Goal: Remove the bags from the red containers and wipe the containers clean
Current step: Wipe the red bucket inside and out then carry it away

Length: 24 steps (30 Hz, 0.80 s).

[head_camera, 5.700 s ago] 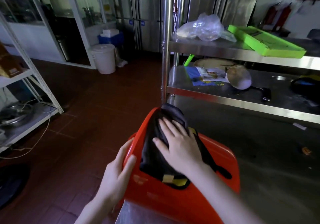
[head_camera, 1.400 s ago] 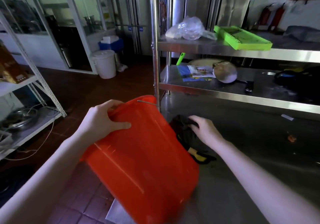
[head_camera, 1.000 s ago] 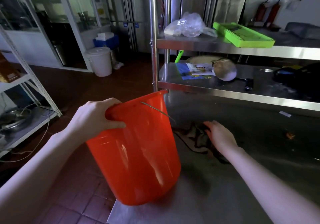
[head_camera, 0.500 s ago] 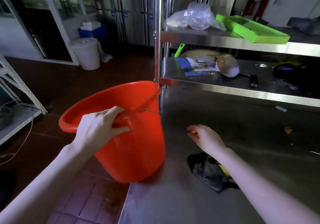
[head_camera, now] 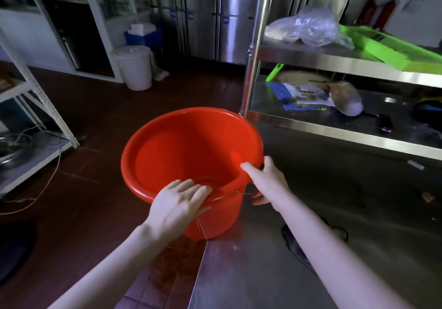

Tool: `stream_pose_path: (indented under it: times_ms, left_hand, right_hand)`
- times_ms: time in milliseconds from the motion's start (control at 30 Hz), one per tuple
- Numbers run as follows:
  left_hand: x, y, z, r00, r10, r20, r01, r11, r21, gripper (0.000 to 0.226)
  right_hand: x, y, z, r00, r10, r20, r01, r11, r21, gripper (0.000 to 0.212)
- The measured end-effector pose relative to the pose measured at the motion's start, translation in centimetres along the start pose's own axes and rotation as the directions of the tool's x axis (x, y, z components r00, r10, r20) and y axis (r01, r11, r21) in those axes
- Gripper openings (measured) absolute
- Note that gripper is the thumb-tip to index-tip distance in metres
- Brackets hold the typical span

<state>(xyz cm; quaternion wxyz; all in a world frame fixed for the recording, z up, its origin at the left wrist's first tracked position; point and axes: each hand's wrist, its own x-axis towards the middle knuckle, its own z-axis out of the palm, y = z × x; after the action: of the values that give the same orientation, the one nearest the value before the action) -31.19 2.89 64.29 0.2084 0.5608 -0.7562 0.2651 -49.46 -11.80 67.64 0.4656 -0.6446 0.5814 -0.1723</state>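
A kitchen with a dark red tiled floor (head_camera: 95,117) and tall steel cabinets at the back; on the right stands a stainless steel table (head_camera: 358,213) with a stainless steel shelf rack (head_camera: 334,131) above its far side. The round red plastic bucket (head_camera: 186,146) is upright at the table's near left corner, its mouth open towards the camera and nothing visible inside; most of it hangs out over the floor, and whether its base rests on the table cannot be told. The left hand (head_camera: 177,206) holds the near rim, fingers laid over the edge into the bucket and thumb on the outer wall. The right hand (head_camera: 267,182) grips the right side of the rim, thumb hooked over the top, fingers curled beneath by the thin wire handle (head_camera: 244,192). A dark crumpled cloth (head_camera: 295,246) lies on the table, partly hidden under the right forearm. On the rack's upper shelf sit a crumpled clear plastic bag (head_camera: 308,29) and a flat bright green tray (head_camera: 392,50). A white lidded pail (head_camera: 135,67) stands on the floor near the back.
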Motion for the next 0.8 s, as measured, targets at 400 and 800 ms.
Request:
stream_pose_path:
  times_ms: [400, 800]
  left_hand:
    - [-5.2, -1.2, -5.0, 0.566, -0.784, 0.256, 0.813, 0.477, -0.335, 0.098]
    - [-13.8, -5.2, -3.5, 0.006, -0.793, 0.61, 0.452, -0.541, -0.709, 0.106]
  right_hand:
    - [2.4, -0.7, -0.6, 0.991, -0.019, 0.129, 0.011, 0.998, 0.066, 0.042]
    - [2.9, -2.7, 7.7, 0.97, -0.05, 0.239, 0.033, 0.997, 0.076, 0.039]
